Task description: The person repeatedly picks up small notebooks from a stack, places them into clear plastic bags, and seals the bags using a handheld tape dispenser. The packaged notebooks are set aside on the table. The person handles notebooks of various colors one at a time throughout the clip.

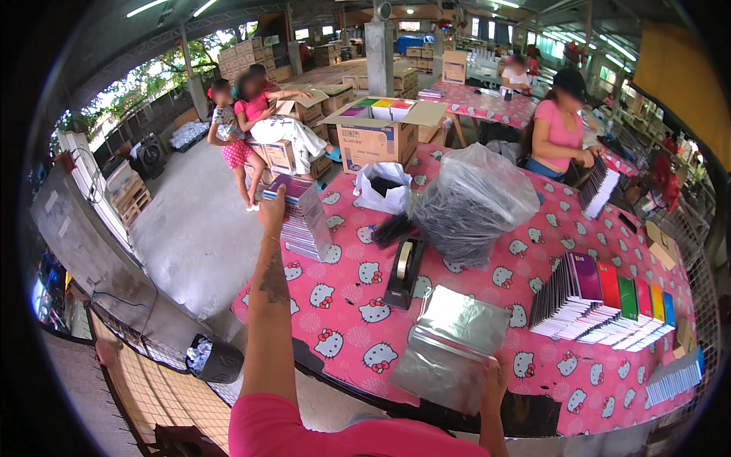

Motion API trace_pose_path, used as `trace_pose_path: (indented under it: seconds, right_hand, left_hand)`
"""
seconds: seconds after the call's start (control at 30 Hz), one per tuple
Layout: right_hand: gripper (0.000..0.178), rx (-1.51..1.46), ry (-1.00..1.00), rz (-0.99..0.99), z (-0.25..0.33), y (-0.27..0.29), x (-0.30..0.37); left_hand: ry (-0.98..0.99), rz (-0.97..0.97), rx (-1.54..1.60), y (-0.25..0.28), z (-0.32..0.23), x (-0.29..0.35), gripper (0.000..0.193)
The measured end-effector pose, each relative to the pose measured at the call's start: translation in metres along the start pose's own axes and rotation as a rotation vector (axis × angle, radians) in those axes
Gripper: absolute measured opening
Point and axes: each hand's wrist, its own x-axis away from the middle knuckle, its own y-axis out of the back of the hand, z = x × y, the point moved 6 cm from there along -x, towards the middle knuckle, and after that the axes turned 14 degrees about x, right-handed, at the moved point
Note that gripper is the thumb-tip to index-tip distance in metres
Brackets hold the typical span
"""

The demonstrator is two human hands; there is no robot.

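My left hand (273, 204) reaches far out to the table's left edge and grips the top of a tall stack of plastic-wrapped notebooks (304, 225). The uppermost notebook shows a purple and blue cover beside my fingers. Near the front edge, my right hand (495, 378) is closed at the lower right corner of some clear plastic bags (449, 343), which lie flat on the table; its fingers are partly hidden. Just beyond the bags stands a black tape dispenser (403, 273) with a roll of tape.
A large plastic bag of dark strips (476, 202) and a white bag (382, 186) lie mid-table. An open carton (375, 145) stands behind. Colourful notebook rows (601, 305) fill the right. Across the table, a person in pink (560, 126) handles notebooks. A bin (215, 359) stands on the floor.
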Motion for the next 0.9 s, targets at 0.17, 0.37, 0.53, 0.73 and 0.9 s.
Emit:
trace_pose_path:
  seconds: [0.17, 0.37, 0.53, 0.73, 0.9]
  right_hand:
    - [0.025, 0.166, 0.109, -0.170, -0.029, 0.064, 0.011]
    - [0.035, 0.548, 0.087, -0.444, -0.001, 0.162, -0.002]
    - [0.043, 0.985, 0.533, -0.723, 0.105, 0.265, -0.049]
    - [0.085, 1.195, 0.549, -0.927, 0.172, 0.449, -0.114]
    - [0.076, 1.505, 0.441, -0.687, 0.167, 0.584, -0.191]
  left_hand:
    - [-0.087, -0.166, -0.034, 0.007, -0.002, 0.036, 0.080]
    - [-0.624, 0.284, 0.248, -0.079, -0.054, 0.295, 0.049]
    - [-1.044, 0.754, 0.375, -0.124, -0.127, 0.524, 0.052]
    - [-1.292, 1.023, 0.641, -0.186, -0.228, 0.754, 0.052]
    - [-1.378, 1.163, 0.635, -0.278, -0.274, 0.946, 0.049]
